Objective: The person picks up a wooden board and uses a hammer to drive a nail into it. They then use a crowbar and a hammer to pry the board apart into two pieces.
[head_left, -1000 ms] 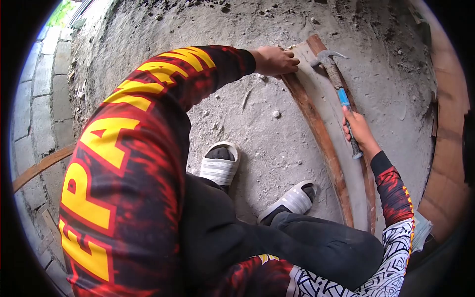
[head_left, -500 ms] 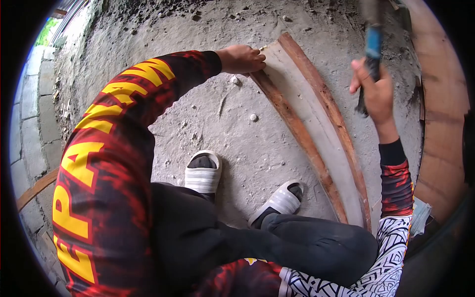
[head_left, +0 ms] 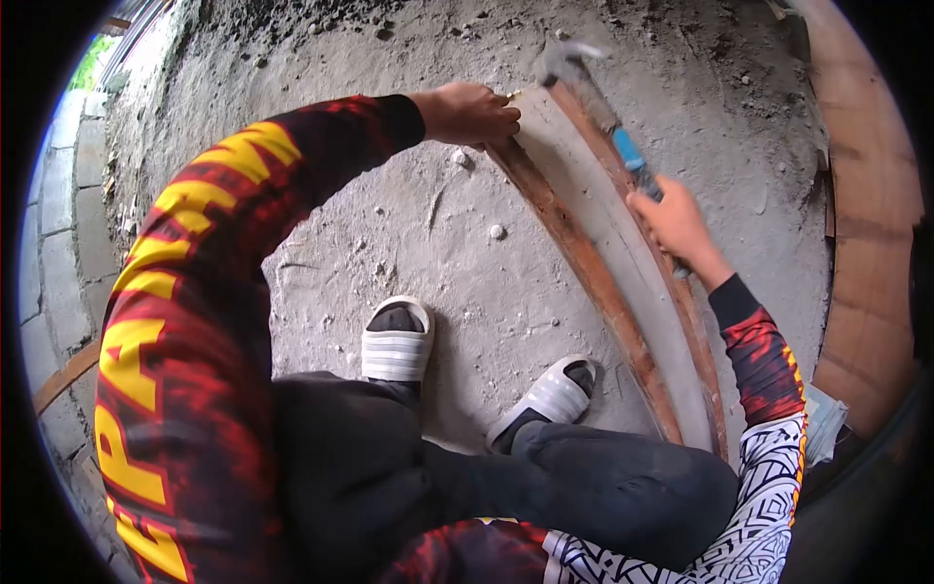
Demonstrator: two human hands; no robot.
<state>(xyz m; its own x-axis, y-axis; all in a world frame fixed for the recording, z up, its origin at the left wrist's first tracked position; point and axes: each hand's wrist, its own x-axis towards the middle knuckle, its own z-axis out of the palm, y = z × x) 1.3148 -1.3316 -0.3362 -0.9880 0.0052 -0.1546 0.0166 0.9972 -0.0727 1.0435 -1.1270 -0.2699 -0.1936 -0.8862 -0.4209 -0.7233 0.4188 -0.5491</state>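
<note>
My right hand (head_left: pixel 678 226) is wrapped round the blue-and-black handle of a claw hammer (head_left: pixel 628 148). The hammer's slightly blurred head overlaps the far end of the right wooden strip (head_left: pixel 671 263). My left hand (head_left: pixel 469 114) is closed at the far end of the left wooden strip (head_left: pixel 584 258), its curled fingers covering that end. Both strips are reddish brown and rough. They run side by side from there towards my knee, with a pale grey surface (head_left: pixel 608 219) between them. My leg hides their near ends.
Rough grey ground (head_left: pixel 467 263) with small stones lies all round. My sandalled feet (head_left: pixel 397 341) are left of the strips. A brown wooden sheet (head_left: pixel 866 214) borders the right side, with a pale blue scrap (head_left: pixel 825 423) near my sleeve. Grey blocks (head_left: pixel 60 253) line the left.
The hammer has swung left and its head is now over the right strip's far end. My right hand moved left and down with it. My left hand stays at the left strip's end.
</note>
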